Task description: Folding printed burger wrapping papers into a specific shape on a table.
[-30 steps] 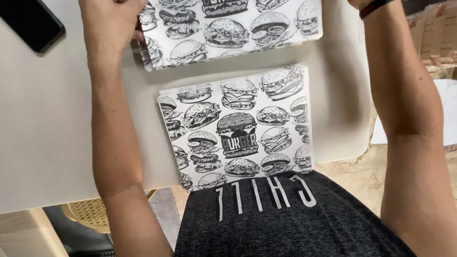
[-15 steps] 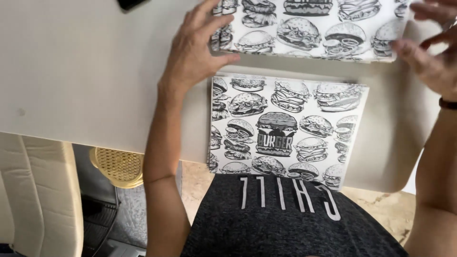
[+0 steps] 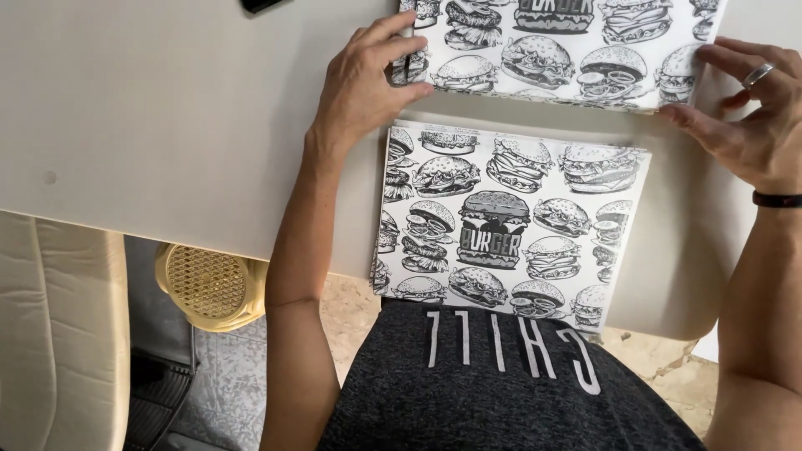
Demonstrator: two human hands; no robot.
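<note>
Both bare forearms reach forward, well apart. The left hand [image 3: 368,79] lies palm down with fingers spread and slightly curled; the right hand [image 3: 748,108], ringed and wrist-banded, extends its fingers leftward, loosely open

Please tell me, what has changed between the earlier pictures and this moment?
The left hand and the right hand came down from the top corners of the upper burger-print sheet to its near corners, fingers flat on the edges. The camera view also shifted, so everything sits more to the right. The lower stack of printed sheets stayed at the near edge of the white table, untouched.
</note>
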